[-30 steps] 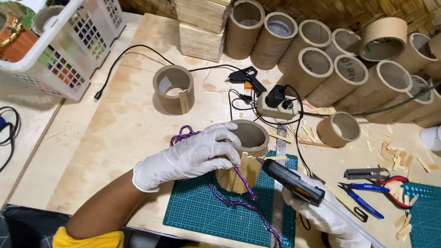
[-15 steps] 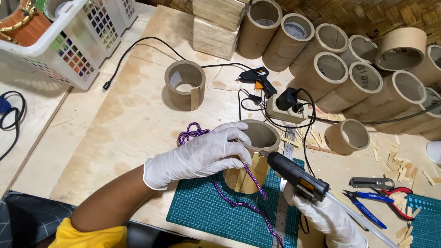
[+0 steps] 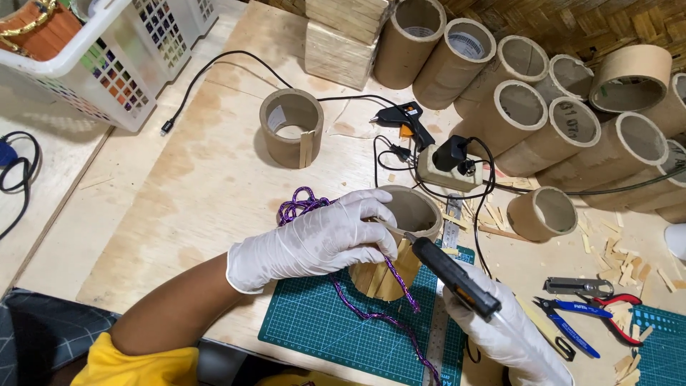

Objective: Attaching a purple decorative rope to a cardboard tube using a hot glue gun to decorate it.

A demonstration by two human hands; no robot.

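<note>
My left hand (image 3: 314,239), in a white glove, rests on the side of a short cardboard tube (image 3: 407,214) clad with wooden sticks, which stands on a green cutting mat (image 3: 321,325). Its fingers pinch a purple braided cord (image 3: 400,286) against the tube's rim. The cord trails down over the mat, and a coil of it (image 3: 304,207) lies behind the hand. My right hand (image 3: 507,336), also gloved, grips a black glue gun (image 3: 450,275) whose nozzle points at the tube rim beside the left fingers.
Another short tube (image 3: 291,127) stands further back. Many long cardboard tubes (image 3: 543,107) lie at the right rear. A second glue gun (image 3: 404,118), a power strip (image 3: 446,168), pliers (image 3: 579,311), wooden sticks and a white basket (image 3: 107,57) surround the spot.
The view has shifted slightly. The glue gun's nozzle has come closer to the tube rim near my left fingers. My left hand keeps its hold on the cord and tube.
</note>
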